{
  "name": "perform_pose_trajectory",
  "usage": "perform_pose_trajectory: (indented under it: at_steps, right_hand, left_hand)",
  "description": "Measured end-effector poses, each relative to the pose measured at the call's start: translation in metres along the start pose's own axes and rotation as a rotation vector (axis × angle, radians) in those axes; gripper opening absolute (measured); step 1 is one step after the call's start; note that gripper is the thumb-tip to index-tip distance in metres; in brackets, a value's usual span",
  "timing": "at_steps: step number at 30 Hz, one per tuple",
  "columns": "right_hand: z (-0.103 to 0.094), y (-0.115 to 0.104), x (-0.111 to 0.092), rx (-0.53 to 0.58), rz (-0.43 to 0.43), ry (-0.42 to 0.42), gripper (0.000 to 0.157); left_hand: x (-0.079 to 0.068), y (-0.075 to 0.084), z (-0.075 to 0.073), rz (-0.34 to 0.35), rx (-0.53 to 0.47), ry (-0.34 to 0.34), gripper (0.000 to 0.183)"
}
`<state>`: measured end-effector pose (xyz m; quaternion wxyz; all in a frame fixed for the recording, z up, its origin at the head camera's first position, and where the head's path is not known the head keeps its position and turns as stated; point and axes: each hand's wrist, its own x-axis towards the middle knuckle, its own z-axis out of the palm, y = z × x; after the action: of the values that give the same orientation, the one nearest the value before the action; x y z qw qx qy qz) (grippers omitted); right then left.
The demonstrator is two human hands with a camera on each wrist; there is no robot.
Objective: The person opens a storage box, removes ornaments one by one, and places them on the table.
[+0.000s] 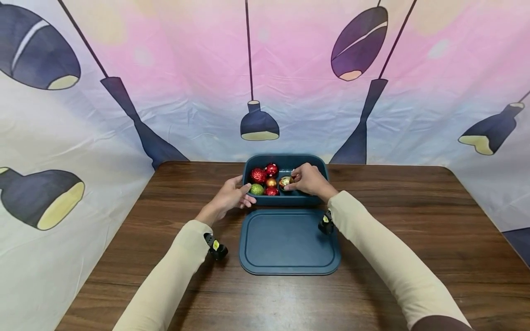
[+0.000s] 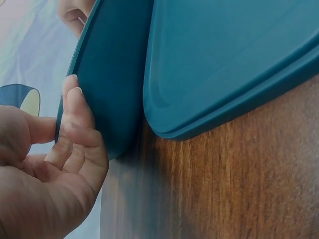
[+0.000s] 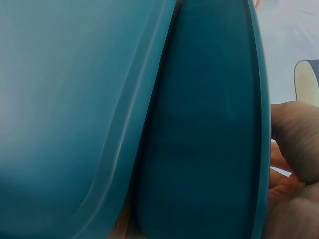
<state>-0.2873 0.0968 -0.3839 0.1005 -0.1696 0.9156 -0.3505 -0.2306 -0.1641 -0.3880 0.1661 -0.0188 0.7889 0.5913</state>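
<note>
A dark teal box (image 1: 290, 201) stands at the far side of the table, with several shiny Christmas balls in its left half. My left hand (image 1: 229, 195) holds the front left corner, its thumb over the rim and its fingers against the outer wall (image 2: 114, 74). Inside the box my right hand (image 1: 309, 179) pinches a gold patterned Christmas ball (image 1: 285, 183). To its left lie a green ball (image 1: 256, 189), an orange-gold ball (image 1: 271, 182) and red balls (image 1: 258, 175). The box wall hides the right fingertips in the right wrist view.
A flat teal lid (image 1: 290, 243) lies on the wooden table (image 1: 186, 184) just in front of the box, beneath the right wrist. Behind the table's back edge hangs a cloth (image 1: 198, 92) printed with lamps.
</note>
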Motion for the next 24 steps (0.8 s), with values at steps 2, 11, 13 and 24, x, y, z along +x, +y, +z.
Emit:
perform_pose_trajectory:
  at_steps: [2, 11, 13, 24]
  right_hand:
    - [0.0014, -0.0005, 0.0008, 0.001, 0.002, -0.002, 0.056]
    - [0.0068, -0.0018, 0.0036, -0.013, 0.002, 0.004, 0.053]
    - [0.0075, -0.0017, 0.0036, -0.011, 0.007, 0.002, 0.051]
    - [0.0014, -0.0029, 0.0011, -0.007, 0.002, -0.011, 0.047]
  left_hand:
    - [-0.0012, 0.0007, 0.0009, -0.002, 0.001, 0.002, 0.064]
    - [-0.0017, -0.0007, 0.0033, -0.005, -0.005, 0.019, 0.063]
    - [-0.0013, -0.0016, 0.0037, -0.004, -0.004, 0.020, 0.064]
    - [-0.0002, -0.0024, 0.0062, 0.023, -0.028, 0.020, 0.059]
